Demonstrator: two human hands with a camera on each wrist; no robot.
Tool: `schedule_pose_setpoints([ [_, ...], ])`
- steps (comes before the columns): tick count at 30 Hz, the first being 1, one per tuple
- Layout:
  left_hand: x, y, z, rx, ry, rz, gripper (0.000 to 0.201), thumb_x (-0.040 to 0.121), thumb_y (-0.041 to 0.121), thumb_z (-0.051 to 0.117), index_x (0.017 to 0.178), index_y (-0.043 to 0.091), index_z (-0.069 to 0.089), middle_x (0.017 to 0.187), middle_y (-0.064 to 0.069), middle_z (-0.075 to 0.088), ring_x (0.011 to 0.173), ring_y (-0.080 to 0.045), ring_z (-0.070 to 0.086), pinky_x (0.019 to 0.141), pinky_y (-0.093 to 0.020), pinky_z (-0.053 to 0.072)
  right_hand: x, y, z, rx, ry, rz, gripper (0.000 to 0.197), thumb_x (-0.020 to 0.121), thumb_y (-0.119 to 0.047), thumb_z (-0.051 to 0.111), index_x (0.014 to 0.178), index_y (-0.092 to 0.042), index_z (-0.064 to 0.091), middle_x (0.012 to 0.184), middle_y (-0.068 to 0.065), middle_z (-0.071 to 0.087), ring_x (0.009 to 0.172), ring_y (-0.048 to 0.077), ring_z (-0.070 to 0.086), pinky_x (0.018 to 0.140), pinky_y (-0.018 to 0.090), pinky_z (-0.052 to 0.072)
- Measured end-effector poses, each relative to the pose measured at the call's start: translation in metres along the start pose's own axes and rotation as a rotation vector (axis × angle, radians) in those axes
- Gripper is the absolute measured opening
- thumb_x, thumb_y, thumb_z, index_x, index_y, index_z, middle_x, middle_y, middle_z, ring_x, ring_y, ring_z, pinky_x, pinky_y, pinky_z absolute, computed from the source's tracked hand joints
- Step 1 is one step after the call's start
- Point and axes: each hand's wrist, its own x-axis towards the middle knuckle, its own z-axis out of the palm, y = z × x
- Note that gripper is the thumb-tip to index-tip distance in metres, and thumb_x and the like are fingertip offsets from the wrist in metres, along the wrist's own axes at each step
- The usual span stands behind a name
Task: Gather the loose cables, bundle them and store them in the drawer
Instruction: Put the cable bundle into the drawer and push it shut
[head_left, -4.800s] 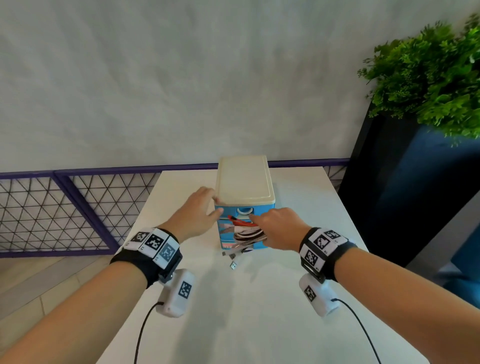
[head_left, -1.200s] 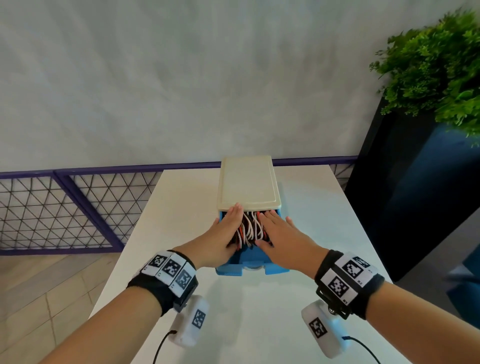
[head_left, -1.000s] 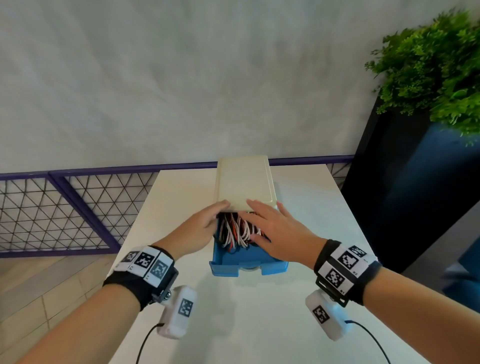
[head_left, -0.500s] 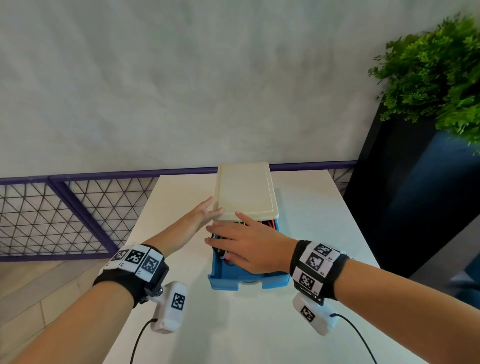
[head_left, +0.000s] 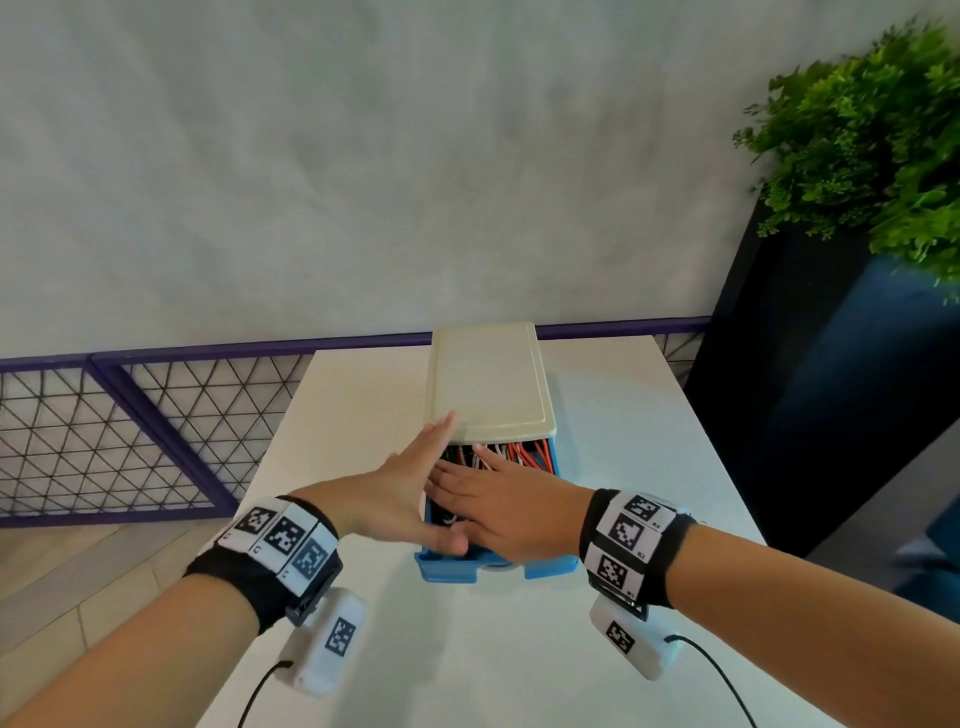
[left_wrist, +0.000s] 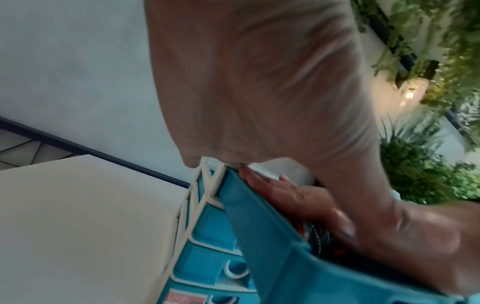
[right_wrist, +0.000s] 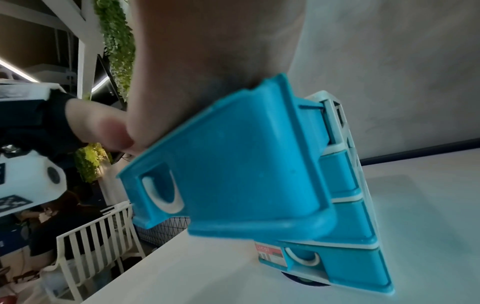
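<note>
From the head camera, the top drawer (head_left: 447, 564) of the small blue drawer unit (head_left: 491, 379) is pulled out over the white table (head_left: 623, 467). Red and white cables (head_left: 514, 452) lie inside it. The right hand (head_left: 511, 512) lies flat on them, fingers straight. The left hand (head_left: 402, 488) is also flat, against the drawer's left side, fingertips at the unit's cream top.

The left wrist camera shows the left hand (left_wrist: 259, 82) as an open palm above the drawer wall (left_wrist: 259, 236), with right-hand fingers (left_wrist: 285, 193) over the cables (left_wrist: 311, 232).

The right wrist camera shows the drawer (right_wrist: 233, 164) from below, with the right hand (right_wrist: 207, 51) on top.
</note>
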Motion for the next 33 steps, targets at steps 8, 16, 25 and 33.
schedule_pose_setpoints([
  [8,-0.006,0.016,0.003,0.226,0.066,-0.065,0.148,0.051,0.061,0.082,0.136,0.039,-0.037,0.158,0.014,-0.016,0.145,-0.006,-0.012,0.120,-0.046,-0.002,0.000,-0.006,-0.008,0.097,-0.033,0.048,0.049,0.104,-0.031,0.033,0.146,-0.007,0.035,0.155,0.011,0.035,0.148,0.024,0.019,0.117,0.056,0.012],
  [16,-0.009,0.034,-0.006,0.325,0.110,-0.178,0.139,0.057,0.058,0.081,0.149,0.024,-0.016,0.159,-0.002,0.017,0.144,-0.023,0.017,0.114,-0.030,0.017,-0.008,-0.007,-0.015,0.127,-0.143,0.104,0.050,0.106,-0.030,0.027,0.151,-0.008,0.028,0.161,0.006,0.023,0.150,0.021,0.007,0.119,0.045,0.004],
  [25,-0.002,0.036,-0.015,0.419,0.246,-0.151,0.101,0.056,0.062,0.079,0.139,0.031,0.031,0.119,-0.003,0.062,0.114,-0.029,0.052,0.088,-0.040,0.047,-0.008,0.042,-0.020,0.350,0.037,0.491,0.054,0.102,-0.039,0.041,0.152,-0.027,0.025,0.162,-0.003,0.020,0.150,0.012,0.008,0.121,0.048,0.003],
  [33,0.004,0.034,-0.015,0.502,0.296,-0.158,0.080,0.062,0.060,0.076,0.131,0.034,0.045,0.094,0.000,0.059,0.096,-0.025,0.056,0.079,-0.038,0.049,-0.016,0.059,-0.012,0.473,-0.012,0.673,0.071,0.092,-0.053,0.053,0.153,-0.028,0.026,0.164,0.003,0.011,0.150,0.016,0.004,0.120,0.039,0.009],
])
